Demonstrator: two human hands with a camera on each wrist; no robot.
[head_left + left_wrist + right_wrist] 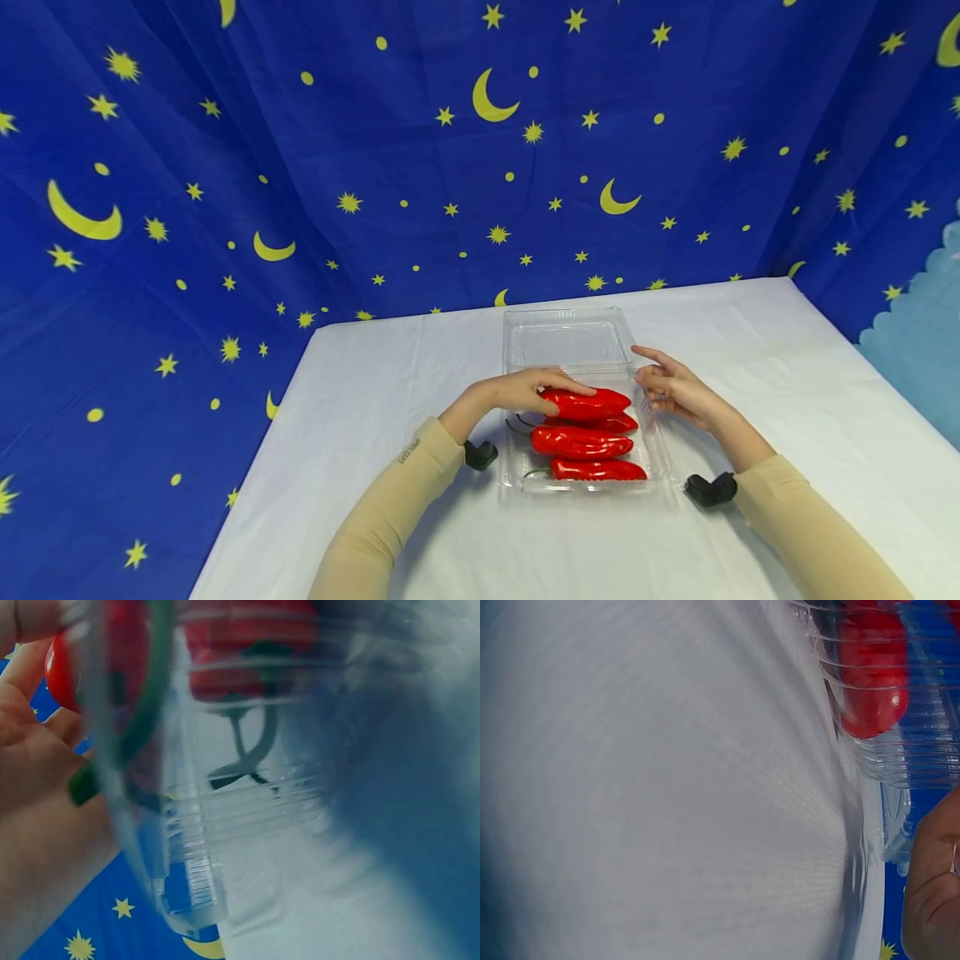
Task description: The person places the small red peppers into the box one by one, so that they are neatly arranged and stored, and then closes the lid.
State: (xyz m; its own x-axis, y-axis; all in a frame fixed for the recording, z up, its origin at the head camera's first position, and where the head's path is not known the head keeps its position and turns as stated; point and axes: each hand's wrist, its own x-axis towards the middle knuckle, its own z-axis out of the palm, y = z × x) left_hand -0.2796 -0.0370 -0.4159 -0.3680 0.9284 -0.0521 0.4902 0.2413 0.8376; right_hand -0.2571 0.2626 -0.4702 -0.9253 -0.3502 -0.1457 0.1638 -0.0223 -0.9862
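Note:
A clear plastic clamshell box [510, 467] lies on the white table with its lid [564, 340] folded back away from me. Several shiny red peppers with green stems are inside, the front pepper [598, 470] lying crosswise. My left hand [528, 390] reaches over the box's left wall and grips the farthest red pepper [588, 403], thumb on the near side. In the left wrist view the box wall and a green stem [142, 720] partly cover that hand. Beside the box's right edge, near the hinge, is my right hand [678, 392], index finger extended and the others loosely bent, holding nothing visible.
The white-covered table [420, 367] runs back to a blue curtain [420, 150] with yellow moons and stars. Black wrist cameras sit low at each wrist, the left camera [480, 455] beside the box and the right camera [710, 490] right of it. Light-blue cloth [918, 333] hangs at right.

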